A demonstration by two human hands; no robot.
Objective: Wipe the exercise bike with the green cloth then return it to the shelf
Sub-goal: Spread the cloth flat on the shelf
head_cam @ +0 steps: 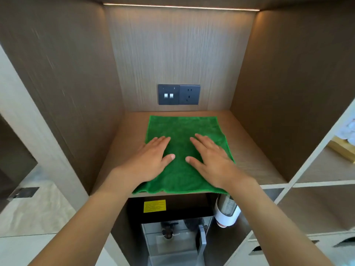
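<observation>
Now both hands, left hand [151,162] and right hand [211,162], are pressing flat-fingered on the green cloth [182,129]. Its front edge is overhanging the shelf [255,150], so it could slide off.

Both bare arms reach forward, side by side. The left hand [151,160] lies palm down, fingers straight and together, thumb spread inward. The right hand [213,162] mirrors it, flat, its thumb pointing toward the left one, the two hands apart.

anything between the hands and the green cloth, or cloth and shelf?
Nothing visible. Both the left hand and right hand lie flat, fingers straight, directly on the green cloth, which is spread on the shelf.
</observation>
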